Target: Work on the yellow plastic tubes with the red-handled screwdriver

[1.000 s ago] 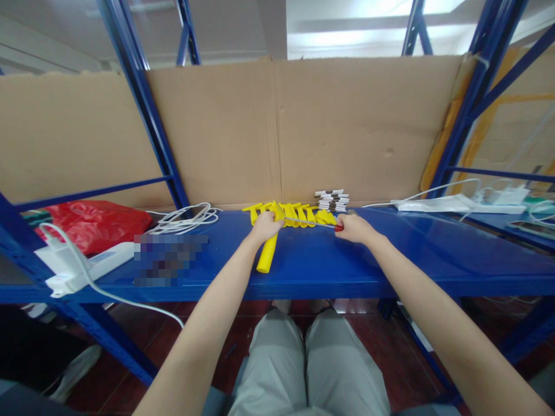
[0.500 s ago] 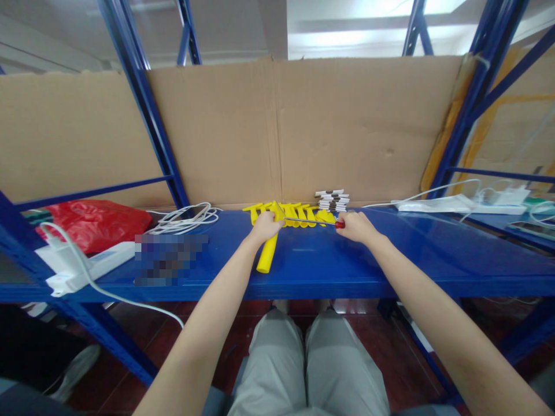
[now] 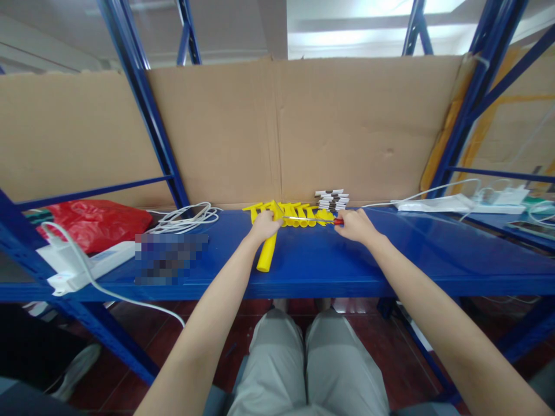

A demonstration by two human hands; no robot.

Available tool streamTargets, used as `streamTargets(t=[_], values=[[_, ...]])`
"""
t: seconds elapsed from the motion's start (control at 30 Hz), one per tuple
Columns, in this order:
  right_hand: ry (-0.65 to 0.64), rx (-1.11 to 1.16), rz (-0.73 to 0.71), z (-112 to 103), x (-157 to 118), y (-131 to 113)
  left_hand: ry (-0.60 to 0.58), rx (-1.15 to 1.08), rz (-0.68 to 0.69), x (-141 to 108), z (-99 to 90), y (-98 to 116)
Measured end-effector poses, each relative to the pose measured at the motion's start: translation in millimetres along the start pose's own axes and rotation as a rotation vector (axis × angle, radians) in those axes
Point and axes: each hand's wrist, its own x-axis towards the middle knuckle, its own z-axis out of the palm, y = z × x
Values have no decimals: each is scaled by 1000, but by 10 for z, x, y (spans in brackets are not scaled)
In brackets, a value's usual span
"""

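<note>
My left hand [image 3: 264, 227] is closed around the upper part of a yellow tool-shaped piece [image 3: 266, 254], whose thick handle points down toward the table's front edge. In my right hand [image 3: 356, 226] is the red handle of a screwdriver [image 3: 310, 219]; its metal shaft runs level to the left and reaches the yellow piece at my left fingers. The exact contact of the tip is too small to tell. Behind the shaft lies a row of several similar yellow pieces [image 3: 299, 212]. A stack of small white and dark pieces [image 3: 333, 200] stands behind them, near my right hand.
On the blue table [image 3: 321, 260], a red plastic bag [image 3: 102, 222], a white power strip [image 3: 106, 260] and a coiled white cable [image 3: 193, 218] lie at left. Another power strip [image 3: 498, 207] with cables is at right. A cardboard panel [image 3: 347, 127] stands behind. A person's shoe shows at lower left.
My right hand has shifted very slightly to the left and up, with the screwdriver's handle end a little higher. My left hand and the yellow piece look nearly unchanged.
</note>
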Motion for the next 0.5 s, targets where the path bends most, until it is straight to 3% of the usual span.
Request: streamTargets(t=[0.5], values=[[-38,19,30,-11,-12,-17,-30,73,-25,-25,-36,37]])
